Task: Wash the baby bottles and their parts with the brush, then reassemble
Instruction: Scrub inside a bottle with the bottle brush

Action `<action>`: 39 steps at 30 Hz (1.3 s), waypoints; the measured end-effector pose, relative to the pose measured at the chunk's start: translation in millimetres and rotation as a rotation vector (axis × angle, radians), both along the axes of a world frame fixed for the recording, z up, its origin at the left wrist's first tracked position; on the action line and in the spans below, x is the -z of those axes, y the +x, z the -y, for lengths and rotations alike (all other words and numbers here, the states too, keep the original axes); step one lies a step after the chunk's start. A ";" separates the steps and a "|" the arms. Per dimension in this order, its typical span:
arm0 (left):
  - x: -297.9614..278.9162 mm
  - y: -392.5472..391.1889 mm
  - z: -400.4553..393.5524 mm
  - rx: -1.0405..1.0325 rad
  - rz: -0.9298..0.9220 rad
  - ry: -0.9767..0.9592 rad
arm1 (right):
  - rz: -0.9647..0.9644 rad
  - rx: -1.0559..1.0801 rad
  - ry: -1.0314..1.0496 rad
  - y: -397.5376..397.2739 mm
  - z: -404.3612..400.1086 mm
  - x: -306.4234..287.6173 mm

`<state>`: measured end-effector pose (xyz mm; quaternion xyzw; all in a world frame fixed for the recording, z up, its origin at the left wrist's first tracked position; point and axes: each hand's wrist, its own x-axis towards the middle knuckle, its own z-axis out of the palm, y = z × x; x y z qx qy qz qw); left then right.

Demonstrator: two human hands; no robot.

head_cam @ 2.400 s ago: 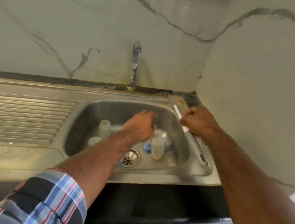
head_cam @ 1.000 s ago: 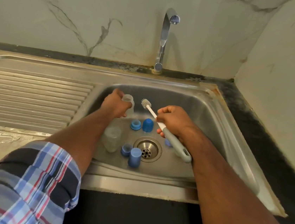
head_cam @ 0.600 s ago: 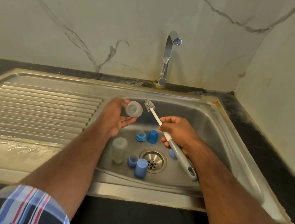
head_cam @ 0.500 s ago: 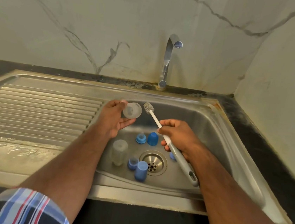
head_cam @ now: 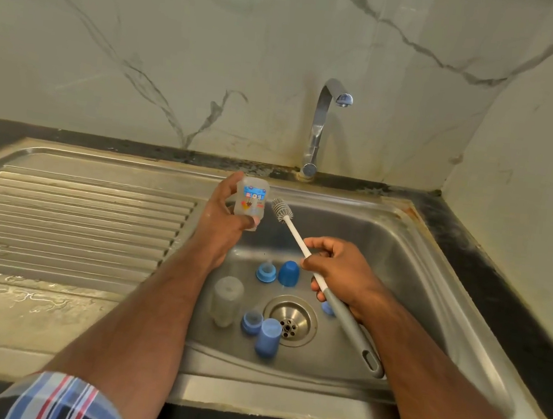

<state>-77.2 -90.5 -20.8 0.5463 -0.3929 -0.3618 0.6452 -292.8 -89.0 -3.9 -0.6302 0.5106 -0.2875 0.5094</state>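
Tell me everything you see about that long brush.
The bottle brush has a small grey bristled head, a thin white shaft and a thicker grey handle with a hanging slot at its end. It looks plastic. The right hand grips it mid-length, slanted, head up beside the held bottle, above the sink.

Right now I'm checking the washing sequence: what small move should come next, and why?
Probably tilt the bottle in the left hand so its mouth meets the brush, then slide the bristles in: the right hand holds the head just beside the bottle, still outside.
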 end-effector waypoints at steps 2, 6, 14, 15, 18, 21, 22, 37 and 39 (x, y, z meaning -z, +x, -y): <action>0.7 0.6 -0.5 -0.009 0.014 -0.015 | -0.002 -0.004 -0.002 -0.1 -0.5 0.0; 3.1 1.6 -0.5 -0.029 -0.029 -0.032 | 0.008 -0.002 0.007 0.8 -2.0 -0.5; 7.4 5.2 2.1 -0.009 -0.078 -0.078 | -0.008 -0.012 0.006 0.6 -4.1 -1.3; 7.0 5.1 2.3 -0.005 -0.104 -0.075 | 0.001 -0.007 0.008 1.2 -3.9 -1.4; 4.9 5.3 2.1 0.019 -0.268 -0.046 | 0.039 0.006 0.020 2.3 -4.6 -2.1; 3.2 6.9 1.0 0.004 -0.415 -0.025 | 0.074 -0.037 0.036 2.8 -8.9 -3.3; 2.5 7.7 0.8 -0.011 -0.449 -0.018 | 0.089 -0.059 0.040 2.7 -10.8 -3.5; -5.1 18.6 1.9 -0.179 -0.745 -0.036 | -0.319 -0.136 -0.427 -6.1 2.9 3.4; -5.1 18.7 2.2 -0.178 -0.748 -0.037 | -0.320 -0.157 -0.408 -9.3 1.8 1.6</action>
